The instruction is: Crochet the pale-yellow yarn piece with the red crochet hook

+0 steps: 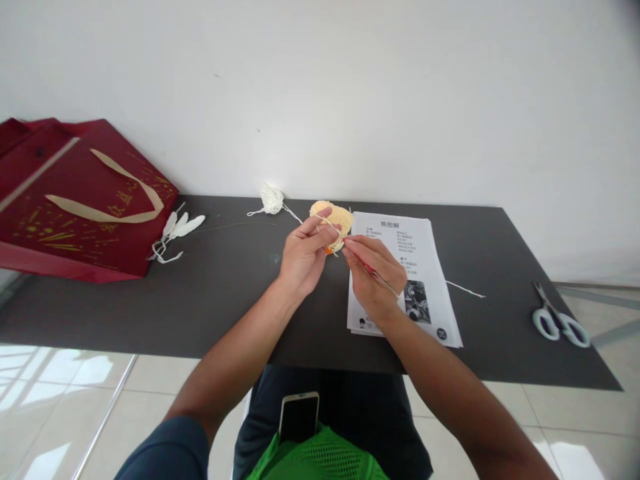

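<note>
My left hand (305, 255) is closed with thumb and fingers pinching white yarn (327, 220) above the middle of the table. Whatever small piece of work sits between the fingertips is mostly hidden. My right hand (377, 275) grips a crochet hook with a red handle (369, 268), its tip meeting the yarn at the left fingertips. Just behind both hands lies a pale yellow ball of yarn (334, 212), partly covered by them. A white yarn ball (272, 199) rests near the wall, with a strand running toward my left hand.
Printed pattern sheets (440, 303) lie under and beside my right hand. Scissors (557, 317) are at the right end of the dark table (225, 293). On the left stand a red gift bag (90, 200) and white crocheted pieces (177, 227). A phone (299, 415) is on my lap.
</note>
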Available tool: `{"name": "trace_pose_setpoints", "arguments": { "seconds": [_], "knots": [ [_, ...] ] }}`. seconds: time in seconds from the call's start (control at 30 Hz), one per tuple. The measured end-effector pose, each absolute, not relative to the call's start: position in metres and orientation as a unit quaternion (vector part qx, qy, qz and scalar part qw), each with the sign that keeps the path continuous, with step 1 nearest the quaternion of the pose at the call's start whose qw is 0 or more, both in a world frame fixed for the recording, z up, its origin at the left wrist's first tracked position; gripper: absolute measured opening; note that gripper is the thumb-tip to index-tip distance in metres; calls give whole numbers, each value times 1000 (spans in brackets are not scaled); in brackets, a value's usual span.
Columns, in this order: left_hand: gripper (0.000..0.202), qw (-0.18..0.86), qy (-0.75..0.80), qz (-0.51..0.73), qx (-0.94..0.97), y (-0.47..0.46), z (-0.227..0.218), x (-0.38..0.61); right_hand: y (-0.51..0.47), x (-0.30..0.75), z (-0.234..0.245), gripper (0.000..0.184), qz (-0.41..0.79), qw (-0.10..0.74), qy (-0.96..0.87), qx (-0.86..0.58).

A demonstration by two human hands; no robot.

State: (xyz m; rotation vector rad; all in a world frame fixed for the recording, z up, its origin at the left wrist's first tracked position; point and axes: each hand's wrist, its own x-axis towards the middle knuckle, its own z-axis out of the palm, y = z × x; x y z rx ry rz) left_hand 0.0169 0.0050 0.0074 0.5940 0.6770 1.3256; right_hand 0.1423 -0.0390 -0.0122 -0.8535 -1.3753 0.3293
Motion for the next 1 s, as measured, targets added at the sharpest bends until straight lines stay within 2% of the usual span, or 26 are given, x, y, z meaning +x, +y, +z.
{"name": "trace_pose_setpoints", "arguments": {
  "seconds": [0.27,0.4,1.0],
  "knots": [
    [40,727,293,563,261,6,11,12,-26,142,-13,17,425,712,-441,-343],
    [45,701,297,580,291,5,9,14,-21,144,-8,13,499,714,-377,-316],
    [45,636,335,599,352,7,4,11,-17,156,-7,18,434,731,-412,-329]
  ]
}}
